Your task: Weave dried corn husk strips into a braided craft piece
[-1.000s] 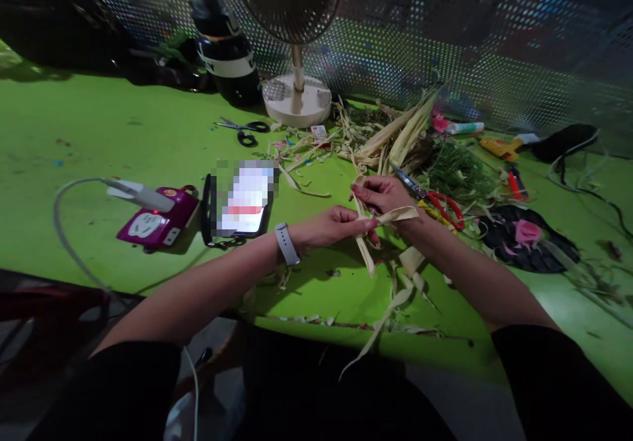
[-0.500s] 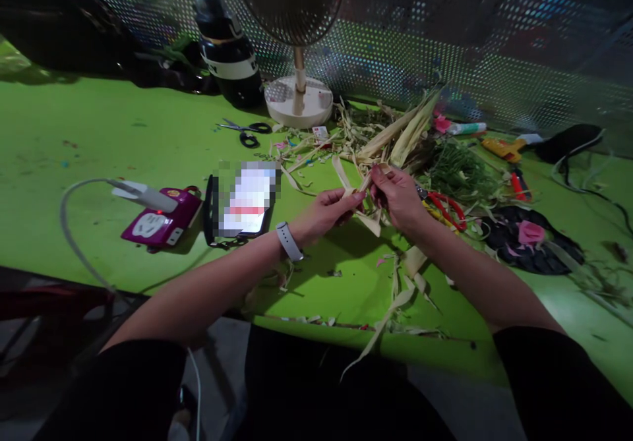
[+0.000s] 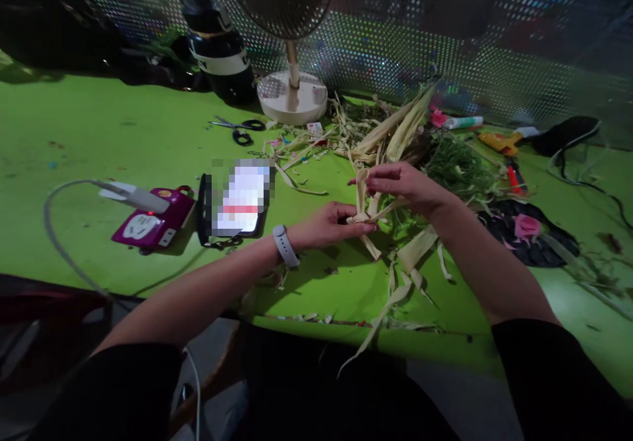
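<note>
Dry, pale corn husk strips (image 3: 362, 190) are folded and crossed between my two hands over the front of the table. My left hand (image 3: 333, 223), wearing a grey watch, pinches them at the crossing between thumb and fingers. Above and to the right, my right hand (image 3: 403, 187) has its fingers bent around an upstanding husk piece; its thumb is mostly hidden. More loose husk (image 3: 418, 253) lies below the right forearm, one long strip trailing over the table edge. A heap of husks (image 3: 390, 134) lies just behind the hands.
Left of my hands are a phone (image 3: 242, 197) and a purple power adapter (image 3: 153, 220) with a cable. Scissors (image 3: 242, 128), a bottle (image 3: 220, 52) and a fan (image 3: 291, 95) stand or lie farther back. Rightward are green fibres (image 3: 462, 167), a yellow glue gun (image 3: 499, 142) and a pink flower (image 3: 527, 227).
My hands were close together on the husk; now the right hand has lifted apart, its fingers at an upright piece. The left hand has dropped slightly, still pinching. The view has shifted a little.
</note>
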Tool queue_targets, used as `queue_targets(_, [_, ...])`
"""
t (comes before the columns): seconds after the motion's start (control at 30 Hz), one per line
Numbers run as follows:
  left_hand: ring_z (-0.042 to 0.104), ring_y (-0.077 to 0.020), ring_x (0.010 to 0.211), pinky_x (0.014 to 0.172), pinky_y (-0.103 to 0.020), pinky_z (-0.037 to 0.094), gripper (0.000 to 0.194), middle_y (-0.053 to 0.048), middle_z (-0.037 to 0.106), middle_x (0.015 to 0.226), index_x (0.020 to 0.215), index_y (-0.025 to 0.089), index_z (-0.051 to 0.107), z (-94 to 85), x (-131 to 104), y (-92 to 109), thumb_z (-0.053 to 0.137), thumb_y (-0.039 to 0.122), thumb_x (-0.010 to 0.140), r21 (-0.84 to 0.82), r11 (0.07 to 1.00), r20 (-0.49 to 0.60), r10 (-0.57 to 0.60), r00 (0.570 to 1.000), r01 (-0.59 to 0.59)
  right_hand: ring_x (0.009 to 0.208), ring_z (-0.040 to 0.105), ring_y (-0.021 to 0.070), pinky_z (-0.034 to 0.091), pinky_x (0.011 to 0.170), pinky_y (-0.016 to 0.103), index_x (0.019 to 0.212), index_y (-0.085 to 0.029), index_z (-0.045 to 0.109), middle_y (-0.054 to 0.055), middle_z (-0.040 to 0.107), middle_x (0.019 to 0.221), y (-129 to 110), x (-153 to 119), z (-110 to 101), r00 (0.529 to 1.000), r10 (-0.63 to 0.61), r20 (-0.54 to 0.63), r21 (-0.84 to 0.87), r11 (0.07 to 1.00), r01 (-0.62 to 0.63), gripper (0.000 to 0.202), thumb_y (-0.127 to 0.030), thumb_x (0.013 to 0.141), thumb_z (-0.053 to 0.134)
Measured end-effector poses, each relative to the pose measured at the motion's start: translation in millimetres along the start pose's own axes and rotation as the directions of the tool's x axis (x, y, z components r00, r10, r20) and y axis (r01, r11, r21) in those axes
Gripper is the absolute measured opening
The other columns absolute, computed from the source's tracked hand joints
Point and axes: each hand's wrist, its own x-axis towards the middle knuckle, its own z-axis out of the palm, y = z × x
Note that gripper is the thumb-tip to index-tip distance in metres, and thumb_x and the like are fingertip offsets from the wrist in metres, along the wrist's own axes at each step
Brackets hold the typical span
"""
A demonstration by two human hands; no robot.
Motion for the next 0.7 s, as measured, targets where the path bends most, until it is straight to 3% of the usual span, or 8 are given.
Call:
queue_targets(0.27, [0.047,-0.0073,0.054,0.052,-0.021,0.035,0.024,-0.002,0.064,0.064,0.082,0.012,0.076,5.8,-2.7,3.5,0.066,0.033,0.079,0.096,0.995,0.265,-0.019,0.964,-0.007,0.061,0.055,0.0096,0.045,0.062,0.025,0.065,-0.015,0.072,0.0,0.066,0.065,10.6,0.7,26.0,0.994,-0.089,0.067,-0.057,0.994,0.093,0.024,-0.037,0.062,0.082])
queue_targets(0.4, [0.044,-0.0049,0.05,0.048,-0.018,0.032,0.025,0.002,0.058,0.059,0.079,0.013,0.073,-1.1,-1.1,4.5,0.071,0.038,0.077,-0.08,0.997,0.104,-0.003,0.995,0.011,0.063,0.055,0.0097,0.045,0.062,0.025,0.073,-0.018,0.071,-0.001,0.063,0.068,10.0,8.4,15.3,0.966,-0.195,-0.172,-0.111,0.978,0.178,0.026,-0.043,0.07,0.076])
queue_targets(0.43, [0.044,-0.0042,0.049,0.047,-0.018,0.032,0.026,0.003,0.056,0.057,0.078,0.013,0.071,-5.0,0.8,4.7,0.071,0.039,0.077,-0.169,0.986,-0.002,0.009,1.0,-0.009,0.064,0.055,0.0097,0.045,0.061,0.024,0.077,-0.019,0.07,-0.001,0.062,0.07,7.2,9.6,8.9,0.911,-0.264,-0.316,-0.123,0.964,0.237,0.024,-0.043,0.074,0.072])
queue_targets(0.5, [0.046,-0.0036,0.048,0.047,-0.017,0.034,0.028,0.004,0.054,0.056,0.078,0.014,0.068,-13.6,5.8,5.0,0.072,0.041,0.077,-0.355,0.93,-0.225,0.008,0.974,-0.089,0.062,0.053,0.009,0.043,0.059,0.024,0.081,-0.021,0.067,-0.002,0.059,0.071,1.4,9.6,-1.8,0.699,-0.381,-0.605,-0.148,0.917,0.372,0.022,-0.042,0.084,0.061])
queue_targets(0.57, [0.053,-0.0046,0.053,0.053,-0.017,0.04,0.028,0.003,0.059,0.06,0.079,0.014,0.065,-20.6,11.2,5.1,0.072,0.042,0.077,-0.47,0.863,-0.395,-0.017,0.919,-0.186,0.053,0.047,0.008,0.039,0.052,0.023,0.075,-0.021,0.063,-0.003,0.053,0.063,-0.6,6.3,-2.3,0.554,-0.419,-0.719,-0.165,0.878,0.449,0.023,-0.038,0.088,0.054])
queue_targets(0.6, [0.057,-0.0055,0.057,0.056,-0.018,0.043,0.029,0.002,0.061,0.063,0.079,0.014,0.065,-22.7,13.3,5.1,0.072,0.042,0.077,-0.482,0.846,-0.462,-0.024,0.886,-0.228,0.051,0.045,0.0083,0.038,0.05,0.024,0.07,-0.02,0.061,-0.002,0.052,0.061,1.0,3.5,2.9,0.634,-0.403,-0.66,-0.152,0.898,0.412,0.025,-0.037,0.087,0.055])
queue_targets(0.67, [0.063,-0.0074,0.064,0.061,-0.019,0.045,0.031,0.0,0.066,0.069,0.081,0.015,0.065,-23.1,15.5,5.2,0.072,0.044,0.076,-0.444,0.847,-0.569,-0.016,0.822,-0.291,0.053,0.049,0.0106,0.04,0.051,0.025,0.065,-0.019,0.061,-0.001,0.054,0.058,8.9,-2.2,22.7,0.905,-0.237,-0.354,-0.179,0.967,0.184,0.026,-0.038,0.084,0.062])
queue_targets(0.7, [0.065,-0.0086,0.067,0.063,-0.02,0.046,0.032,-0.001,0.068,0.072,0.083,0.015,0.066,-21.5,15.5,5.6,0.072,0.045,0.075,-0.417,0.857,-0.598,-0.008,0.801,-0.302,0.055,0.051,0.0118,0.04,0.052,0.026,0.066,-0.019,0.062,0.0,0.056,0.059,14.3,-4.4,35.3,0.965,-0.139,-0.224,-0.217,0.972,0.09,0.027,-0.039,0.084,0.061])
